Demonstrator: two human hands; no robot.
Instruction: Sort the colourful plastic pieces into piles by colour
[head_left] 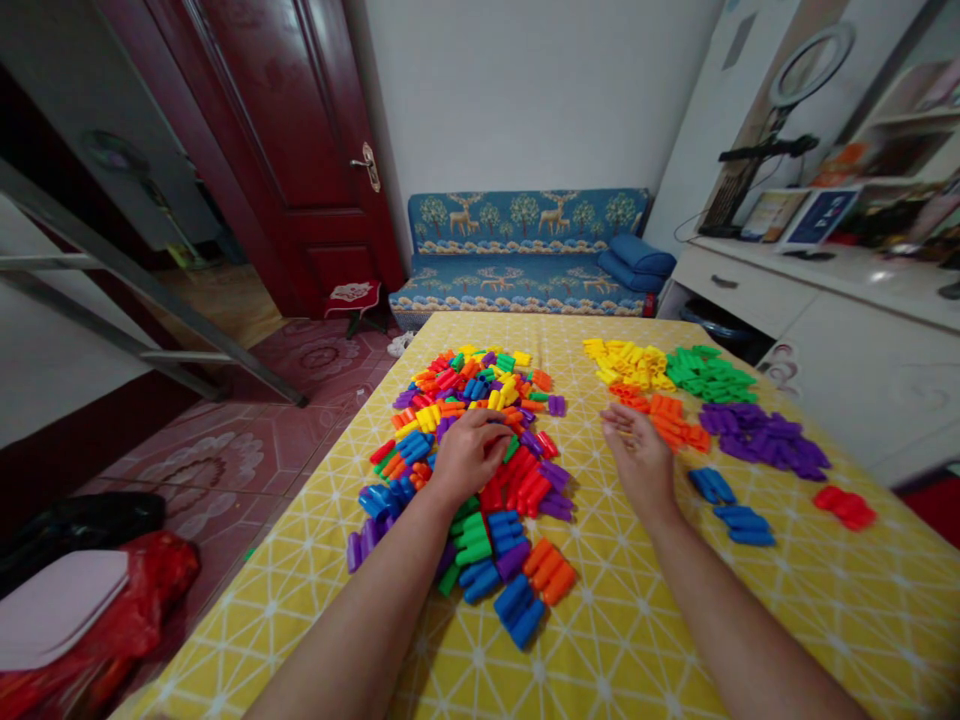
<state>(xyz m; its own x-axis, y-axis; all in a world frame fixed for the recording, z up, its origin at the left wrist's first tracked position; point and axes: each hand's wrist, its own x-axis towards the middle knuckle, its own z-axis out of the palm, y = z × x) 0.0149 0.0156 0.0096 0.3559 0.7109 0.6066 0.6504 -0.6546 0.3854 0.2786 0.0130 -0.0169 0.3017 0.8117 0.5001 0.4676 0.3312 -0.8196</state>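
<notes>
My left hand (471,455) is over the mixed pile of coloured plastic building blocks (472,385), its fingers curled down together. Whatever those fingers may hold is hidden. My right hand (641,455) hovers above the tablecloth just left of the orange blocks (675,422), fingers apart, with nothing seen in it. Behind it lie yellow blocks (630,363) and green blocks (711,374). To its right are purple blocks (765,438), a few blue blocks (742,524) and a small red group (844,507). The blocks look like short joined tubes.
A yellow patterned tablecloth (600,640) covers the table. Beyond its far edge stands a blue sofa (525,275). A white cabinet (840,360) runs along the right side. On the left are a metal ladder (187,310), a red door (300,120) and a red bag (161,590).
</notes>
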